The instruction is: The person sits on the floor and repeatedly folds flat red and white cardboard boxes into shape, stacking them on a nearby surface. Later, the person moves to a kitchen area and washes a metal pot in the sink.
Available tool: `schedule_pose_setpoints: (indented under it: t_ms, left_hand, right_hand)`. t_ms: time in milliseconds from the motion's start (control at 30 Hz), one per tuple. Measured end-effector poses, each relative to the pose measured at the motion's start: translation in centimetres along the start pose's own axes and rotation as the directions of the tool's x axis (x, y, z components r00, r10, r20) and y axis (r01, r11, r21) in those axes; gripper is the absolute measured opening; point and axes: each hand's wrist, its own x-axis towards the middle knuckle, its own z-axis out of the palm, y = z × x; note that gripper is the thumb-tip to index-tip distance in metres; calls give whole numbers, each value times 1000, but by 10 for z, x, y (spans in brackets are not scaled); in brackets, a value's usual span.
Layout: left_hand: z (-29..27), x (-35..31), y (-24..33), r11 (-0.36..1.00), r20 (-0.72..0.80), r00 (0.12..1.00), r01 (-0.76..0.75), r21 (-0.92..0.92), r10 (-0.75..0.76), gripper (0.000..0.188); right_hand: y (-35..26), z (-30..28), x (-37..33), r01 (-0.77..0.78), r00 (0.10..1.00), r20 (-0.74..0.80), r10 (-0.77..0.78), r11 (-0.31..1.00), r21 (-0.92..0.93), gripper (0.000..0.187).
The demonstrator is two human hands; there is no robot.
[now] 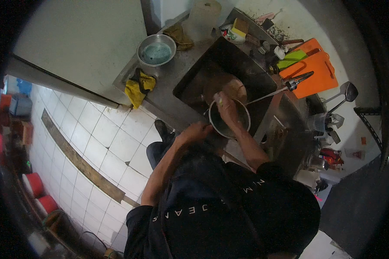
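Note:
A round metal pot (248, 122) with a pale rim is held tilted at the near edge of the dark sink (190, 84). My left hand (196, 132) is closed at the pot's left side, its fingertips against the rim. Over the pot's mouth, my right hand (227, 108) is closed around something small; only a yellow-green bit shows between the fingers, too little to name. A brown, round pan (235, 86) lies in the sink just beyond the pot. From the right, the faucet (291, 84) reaches toward the pot with its long, thin spout.
On the counter at left stand a metal bowl of bluish liquid (156, 52) and a yellow-black cloth (139, 88). A yellow sponge (240, 27) sits behind the sink. Orange cutting boards (315, 75) lean at right, near a hanging ladle (351, 92). White floor tiles (95, 125) extend left.

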Motion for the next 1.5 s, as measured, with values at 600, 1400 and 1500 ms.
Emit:
schedule_pose_setpoints:
  t_ms: [600,1400,1500]
  left_hand:
    - [9,9,-21,999,2,1000,-10,38,10,48]
    - [13,4,-22,996,-7,999,51,-67,-51,44]
    - [2,-4,11,993,30,994,107,-49,-106,44]
  right_hand:
    - [-4,-7,-26,300,939,85,-334,915,270,34]
    - [-15,-4,1,22,995,91,-41,978,206,28]
    - [5,-14,9,-162,985,91,147,967,196,26]
